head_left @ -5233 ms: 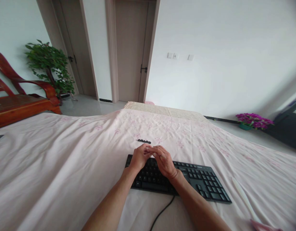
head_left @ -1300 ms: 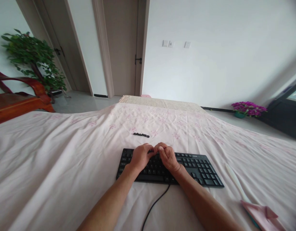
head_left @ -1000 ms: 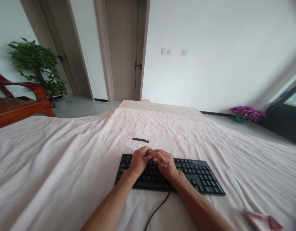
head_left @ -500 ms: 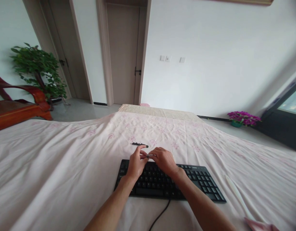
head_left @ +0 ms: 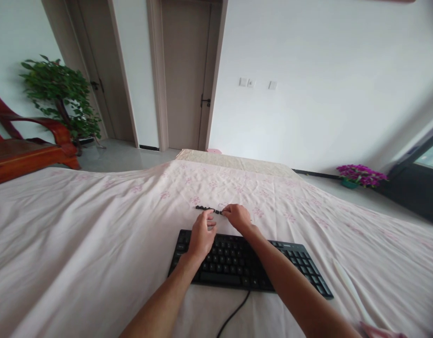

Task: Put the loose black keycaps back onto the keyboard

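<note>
A black keyboard lies on the cloth under my forearms, its cable running toward me. Just beyond its back edge is a short row of small black keycaps. My right hand reaches over the keyboard to the row's right end, thumb and fingertips pinched on a small black keycap. A thin, wire-like thing shows faintly by those fingertips; its kind is unclear. My left hand hovers over the keyboard's upper left part, fingers apart and holding nothing, its fingertips close to the row.
A pale pink flowered cloth covers the wide surface. A pale folded strip lies at the right. Farther off stand a wooden armchair, a leafy plant, doors and a pot of purple flowers.
My right hand has moved forward from beside the left hand to the row of keycaps. The left hand has let go of the small metallic thing between the hands, its fingers now apart.
</note>
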`<state>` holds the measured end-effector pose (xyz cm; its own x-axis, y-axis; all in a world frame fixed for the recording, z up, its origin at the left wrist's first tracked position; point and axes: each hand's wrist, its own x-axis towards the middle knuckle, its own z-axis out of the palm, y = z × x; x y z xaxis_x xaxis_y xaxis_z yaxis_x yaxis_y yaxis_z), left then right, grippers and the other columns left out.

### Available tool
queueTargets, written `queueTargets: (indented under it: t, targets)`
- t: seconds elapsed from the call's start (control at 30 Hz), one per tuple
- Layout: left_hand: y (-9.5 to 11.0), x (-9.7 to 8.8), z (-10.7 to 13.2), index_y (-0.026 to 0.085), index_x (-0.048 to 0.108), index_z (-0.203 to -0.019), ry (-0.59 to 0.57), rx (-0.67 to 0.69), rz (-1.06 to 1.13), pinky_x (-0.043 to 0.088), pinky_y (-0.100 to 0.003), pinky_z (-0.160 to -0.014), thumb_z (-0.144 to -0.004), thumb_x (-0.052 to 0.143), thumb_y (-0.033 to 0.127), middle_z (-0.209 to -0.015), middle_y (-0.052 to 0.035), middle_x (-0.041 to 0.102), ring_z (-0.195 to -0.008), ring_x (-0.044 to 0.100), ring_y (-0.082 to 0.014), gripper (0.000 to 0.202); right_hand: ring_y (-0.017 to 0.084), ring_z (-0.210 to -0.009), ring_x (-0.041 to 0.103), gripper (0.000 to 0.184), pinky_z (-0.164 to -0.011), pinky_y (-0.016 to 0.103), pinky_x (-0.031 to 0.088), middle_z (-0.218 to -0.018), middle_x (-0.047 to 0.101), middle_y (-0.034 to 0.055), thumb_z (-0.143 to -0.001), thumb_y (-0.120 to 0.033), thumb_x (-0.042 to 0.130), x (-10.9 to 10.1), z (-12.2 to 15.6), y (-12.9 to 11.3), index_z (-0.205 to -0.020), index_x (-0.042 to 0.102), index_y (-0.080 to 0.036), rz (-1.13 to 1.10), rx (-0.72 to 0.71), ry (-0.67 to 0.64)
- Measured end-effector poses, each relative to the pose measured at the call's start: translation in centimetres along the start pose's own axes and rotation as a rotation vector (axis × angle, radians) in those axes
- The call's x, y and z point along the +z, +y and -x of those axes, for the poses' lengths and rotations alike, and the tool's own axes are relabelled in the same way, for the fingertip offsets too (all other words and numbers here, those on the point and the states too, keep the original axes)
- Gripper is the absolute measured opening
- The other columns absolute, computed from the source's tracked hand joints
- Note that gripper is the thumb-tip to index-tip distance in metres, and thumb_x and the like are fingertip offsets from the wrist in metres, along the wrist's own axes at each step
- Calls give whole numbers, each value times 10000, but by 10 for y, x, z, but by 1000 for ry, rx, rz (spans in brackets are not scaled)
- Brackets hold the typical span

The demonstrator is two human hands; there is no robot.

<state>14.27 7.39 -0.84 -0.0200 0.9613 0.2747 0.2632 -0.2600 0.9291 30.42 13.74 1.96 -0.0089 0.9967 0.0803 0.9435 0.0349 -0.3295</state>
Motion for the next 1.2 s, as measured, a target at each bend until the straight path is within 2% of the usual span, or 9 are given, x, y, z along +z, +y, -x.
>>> queueTargets:
  t: [0.2, 0.43, 0.6, 0.7, 0.8, 0.9, 1.0, 1.1, 1.2]
  targets:
    - [0, 0, -1, 191, 525, -1146, 0, 5, -33, 513, -265, -813, -743, 531, 46, -985, -39, 604, -821, 653, -111, 428, 211, -877, 636, 226, -682, 270, 399, -925, 717, 45, -810, -343, 562, 8, -3, 0, -951, 720, -266, 18, -2, -10]
    - [2, -1, -1, 182, 570, -1073, -8, 20, -57, 516, -262, -815, -748, 538, 50, -983, -41, 628, -825, 655, -112, 352, 215, -890, 642, 225, -693, 268, 409, -933, 721, 52, -808, -343, 571, 9, -7, 0, -945, 726, -254, 7, -1, 0]
    - [2, 0, -2, 174, 601, -999, -12, 50, -54, 519, -261, -812, -748, 517, 32, -998, -43, 641, -834, 657, -113, 300, 217, -942, 636, 252, -739, 266, 419, -988, 719, 56, -804, -301, 586, 6, -7, 3, -1010, 716, -237, -50, -51, 9]
    - [2, 0, -2, 168, 615, -973, -23, 59, -59, 518, -261, -814, -750, 516, 28, -993, -45, 649, -836, 656, -114, 281, 213, -917, 637, 253, -741, 268, 420, -981, 716, 74, -845, -317, 539, -3, -3, 4, -987, 714, -200, -95, -89, 25]
    - [6, -1, -1, 170, 633, -951, -41, 54, -84, 517, -258, -815, -765, 520, 47, -976, -42, 654, -829, 652, -116, 250, 188, -855, 633, 390, -740, 262, 423, -914, 711, 76, -935, -375, 380, -22, 8, 6, -887, 711, -175, -145, -129, 38]
    - [10, -3, 1, 177, 649, -933, -83, 71, -135, 510, -257, -813, -766, 538, 64, -958, -33, 651, -824, 644, -116, 231, 163, -883, 607, 467, -806, 262, 411, -910, 697, 33, -971, -389, 284, -46, 24, 9, -883, 706, -211, -210, -270, 46]
    - [14, -4, 3, 184, 663, -937, -153, 99, -191, 497, -265, -829, -755, 558, 63, -957, -31, 656, -865, 635, -131, 243, 161, -865, 587, 428, -815, 283, 409, -876, 673, 18, -966, -394, 312, -63, 43, 14, -928, 712, -246, -265, -390, 40]
    - [18, -3, 6, 192, 681, -935, -226, 126, -257, 479, -283, -865, -756, 567, 71, -958, -33, 673, -916, 624, -153, 244, 129, -714, 576, 403, -686, 249, 442, -825, 646, 29, -952, -406, 350, -66, 60, 18, -961, 703, -212, -436, -339, -13]
    - [20, 0, 9, 201, 693, -965, -284, 138, -313, 462, -293, -892, -760, 585, 95, -980, -34, 683, -944, 619, -167, 256, 106, -625, 557, 331, -560, 217, 442, -851, 623, 39, -899, -409, 462, -59, 71, 20, -868, 689, -169, -597, -290, -77]
